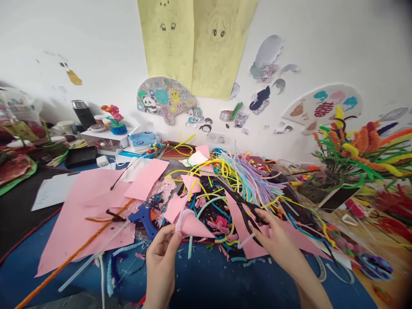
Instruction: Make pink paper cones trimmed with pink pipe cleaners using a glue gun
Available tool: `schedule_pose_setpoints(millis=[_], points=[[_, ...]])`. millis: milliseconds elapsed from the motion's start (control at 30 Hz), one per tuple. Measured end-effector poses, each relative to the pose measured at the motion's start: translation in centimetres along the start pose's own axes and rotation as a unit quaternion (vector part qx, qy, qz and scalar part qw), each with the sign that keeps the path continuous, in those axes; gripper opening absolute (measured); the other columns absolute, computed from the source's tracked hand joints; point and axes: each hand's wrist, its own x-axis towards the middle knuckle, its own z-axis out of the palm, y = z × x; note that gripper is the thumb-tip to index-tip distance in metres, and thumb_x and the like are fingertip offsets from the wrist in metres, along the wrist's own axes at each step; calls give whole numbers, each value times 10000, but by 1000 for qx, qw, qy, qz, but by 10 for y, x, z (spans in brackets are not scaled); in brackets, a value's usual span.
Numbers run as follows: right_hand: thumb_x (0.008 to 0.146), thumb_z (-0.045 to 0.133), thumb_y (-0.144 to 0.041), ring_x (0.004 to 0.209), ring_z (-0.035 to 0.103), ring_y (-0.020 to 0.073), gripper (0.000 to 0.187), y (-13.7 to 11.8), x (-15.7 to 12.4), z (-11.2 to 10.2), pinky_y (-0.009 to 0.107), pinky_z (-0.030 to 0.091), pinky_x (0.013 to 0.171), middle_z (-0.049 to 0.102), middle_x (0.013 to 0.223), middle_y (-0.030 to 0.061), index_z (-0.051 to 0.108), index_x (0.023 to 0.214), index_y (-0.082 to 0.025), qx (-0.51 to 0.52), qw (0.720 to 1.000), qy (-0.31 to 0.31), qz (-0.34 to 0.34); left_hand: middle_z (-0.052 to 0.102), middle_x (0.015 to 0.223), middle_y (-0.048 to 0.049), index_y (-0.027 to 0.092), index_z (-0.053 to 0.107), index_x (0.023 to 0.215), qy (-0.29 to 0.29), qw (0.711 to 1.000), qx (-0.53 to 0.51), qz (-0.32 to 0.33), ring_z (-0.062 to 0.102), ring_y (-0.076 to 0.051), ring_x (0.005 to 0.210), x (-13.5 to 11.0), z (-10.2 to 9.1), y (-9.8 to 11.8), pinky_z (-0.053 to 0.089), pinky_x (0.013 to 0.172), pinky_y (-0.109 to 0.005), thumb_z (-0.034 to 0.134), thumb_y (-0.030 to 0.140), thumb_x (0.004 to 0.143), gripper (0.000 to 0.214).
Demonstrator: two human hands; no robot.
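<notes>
The left hand (164, 251) is raised near the middle of the near edge of the table (199, 281), its grip pinched between thumb and forefinger on a rolled pink paper cone (196, 225) and a pale lilac pipe cleaner (182, 210) that runs along the cone's wide end. The cone lies on its side in the air, its point aimed toward the table's right edge. The right hand (275, 236), farther toward the table's right edge, has its grip closed around the handles of the black scissors (245, 208), whose blades point away toward the far edge; scissors and cone are apart. Behind and below the scissors lies a pointed pink offcut (237, 221). Just left of the cone, a blue glue gun (146, 216) rests beside a large pink sheet (82, 201), which spreads toward the table's left edge with a smaller pink sheet (151, 176) overlapping it. A long orange pipe cleaner (72, 252) slants across the large sheet toward the near left corner. Beyond the hands, a heap of pastel pipe cleaners (257, 178) fans out toward the far edge, tangled with yellow ones. A tissue pack (143, 140) sits by the far edge, and fuzzy pipe-cleaner flowers (367, 146) rise toward the far right corner.
</notes>
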Motion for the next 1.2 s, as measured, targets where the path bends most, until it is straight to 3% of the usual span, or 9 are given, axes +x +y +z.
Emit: schedule_pose_setpoints(millis=[133,267,467,800,1000,1200], points=[[844,600,-412,1069,600,285,392,-5,2,0,450,494,926,641,1138,104,544,1183,-224,-13,998,7,-55,766,794,22,226,759,856,-2,1000,-4,14,656,-118,784,3,3,2,491,715,-130,820,373,715,212],[725,721,-327,1049,593,289,452,-23,3,-1,416,517,880,622,1140,97,529,1125,-244,-33,990,-26,-134,782,857,-6,220,759,878,-21,999,29,39,680,-154,839,9,7,6,520,754,-182,799,357,740,198],[727,715,-221,991,610,290,333,-40,7,6,438,470,898,673,1039,67,550,1014,-251,-84,971,-60,-214,759,929,-27,229,762,886,-62,991,77,95,680,-179,910,15,13,8,538,810,-229,746,328,800,133],[725,688,-178,839,636,232,244,-36,16,12,395,380,857,707,909,20,570,932,-231,-95,962,-24,-256,745,946,-51,232,762,830,-92,969,171,152,656,-201,946,15,13,14,513,858,-255,708,278,823,71],[762,685,-193,713,610,198,130,-37,15,11,370,344,821,701,793,5,569,816,-213,-132,943,46,-302,700,839,-31,217,717,767,-84,964,194,163,630,-188,833,15,17,16,504,771,-249,694,267,829,83],[839,609,-213,637,564,178,100,-43,11,10,355,342,764,663,683,-4,558,754,-203,-181,923,74,-332,682,786,-26,208,705,750,-61,959,220,166,612,-184,765,14,19,17,483,706,-252,686,280,828,108]])
